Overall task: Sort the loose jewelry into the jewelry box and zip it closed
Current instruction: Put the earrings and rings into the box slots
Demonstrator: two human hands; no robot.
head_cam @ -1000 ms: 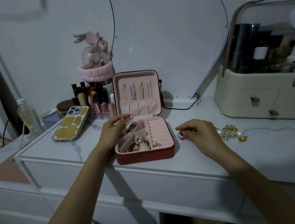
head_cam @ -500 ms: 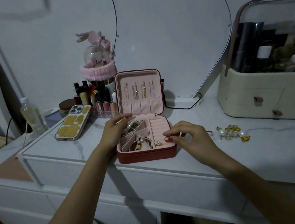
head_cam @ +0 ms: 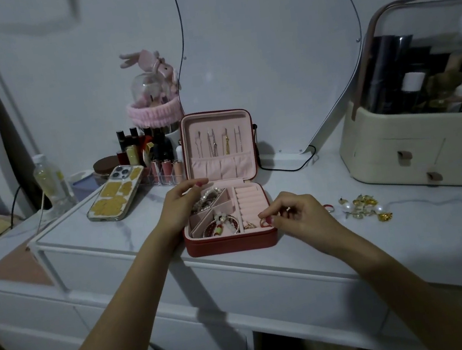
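Currently, by item:
Jewelry box (head_cam: 231, 243): stood open at frame centre on the white dresser top (head_cam: 307, 241), lid upright.
Left hand (head_cam: 180, 208): rested on the box's left edge, fingers curled over the upper-left compartment; whether anything is gripped cannot be told.
Right hand (head_cam: 298, 218): fingertips pinched on a small ring (head_cam: 263, 222) at the ring rolls, lower right of the box.
Loose jewelry (head_cam: 365, 208): pearl and gold pieces lain right of centre, well apart from the box.
Phone (head_cam: 116, 196): left of the box.

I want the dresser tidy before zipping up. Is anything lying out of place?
Yes. A cluster of gold and pearl earrings and a small red ring lie loose on the dresser top, right of the open jewelry box.
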